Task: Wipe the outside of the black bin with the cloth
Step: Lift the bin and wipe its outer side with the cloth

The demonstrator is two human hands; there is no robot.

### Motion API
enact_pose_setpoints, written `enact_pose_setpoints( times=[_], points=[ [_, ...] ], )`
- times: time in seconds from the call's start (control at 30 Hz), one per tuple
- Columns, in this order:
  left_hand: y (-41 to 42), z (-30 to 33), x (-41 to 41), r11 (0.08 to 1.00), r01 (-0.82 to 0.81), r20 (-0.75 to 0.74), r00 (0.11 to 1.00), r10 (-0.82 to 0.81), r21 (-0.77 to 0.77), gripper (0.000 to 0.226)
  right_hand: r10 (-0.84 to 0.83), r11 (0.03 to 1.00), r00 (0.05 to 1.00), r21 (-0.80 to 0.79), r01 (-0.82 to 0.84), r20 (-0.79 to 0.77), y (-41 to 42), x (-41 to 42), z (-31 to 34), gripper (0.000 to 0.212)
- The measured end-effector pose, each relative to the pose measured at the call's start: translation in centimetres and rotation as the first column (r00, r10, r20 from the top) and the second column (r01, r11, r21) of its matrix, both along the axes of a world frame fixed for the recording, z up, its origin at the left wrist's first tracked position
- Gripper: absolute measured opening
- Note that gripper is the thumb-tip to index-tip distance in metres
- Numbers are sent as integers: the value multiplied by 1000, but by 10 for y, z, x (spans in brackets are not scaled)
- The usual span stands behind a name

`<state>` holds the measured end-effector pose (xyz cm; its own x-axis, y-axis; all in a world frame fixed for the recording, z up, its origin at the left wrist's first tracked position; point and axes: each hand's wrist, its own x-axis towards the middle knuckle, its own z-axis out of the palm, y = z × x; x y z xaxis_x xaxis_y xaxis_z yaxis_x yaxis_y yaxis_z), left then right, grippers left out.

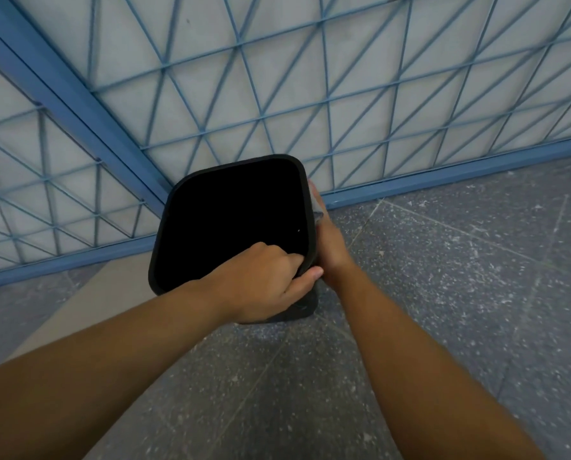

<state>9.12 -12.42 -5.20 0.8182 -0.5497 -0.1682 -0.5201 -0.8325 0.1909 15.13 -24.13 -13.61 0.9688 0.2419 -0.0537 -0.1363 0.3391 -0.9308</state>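
Note:
The black bin (174, 207) stands on the grey floor in a corner, its square opening facing up towards me. My left hand (264, 280) grips the bin's near right rim, fingers curled inside and thumb outside. My right hand (329, 240) lies flat against the outside of the bin's right wall. A bit of grey cloth (318, 207) shows between that hand's fingers and the wall; most of it is hidden under the hand.
Blue metal grilles (344, 94) over pale panels close off the corner behind and to the left of the bin. Speckled grey floor (460, 277) spreads to the right and towards me. A beige strip (78, 313) crosses the floor at the left.

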Motion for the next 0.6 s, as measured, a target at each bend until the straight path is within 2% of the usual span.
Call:
enact_pose_setpoints(
  times=[0.13,0.2,0.3,0.43,0.6],
  points=[
    [1,0,-2,1000,8,-32,999,-8,-18,55,-107,993,991,-51,111,76,7,-39,-15,42],
    [1,0,-1,1000,11,-21,1000,-11,-16,55,-71,997,997,-16,72,6,6,-37,-16,36],
    [0,0,0,1000,-2,-1,1000,2,-2,54,-9,998,993,62,16,-120,2,-19,-4,37],
    [-2,0,-1,1000,-15,5,1000,14,21,52,-102,991,991,80,109,-85,8,-53,-9,46],
    [-3,1,1,999,-20,19,1000,20,36,53,30,996,984,85,-15,-178,-1,-28,-6,39]
  ],
)
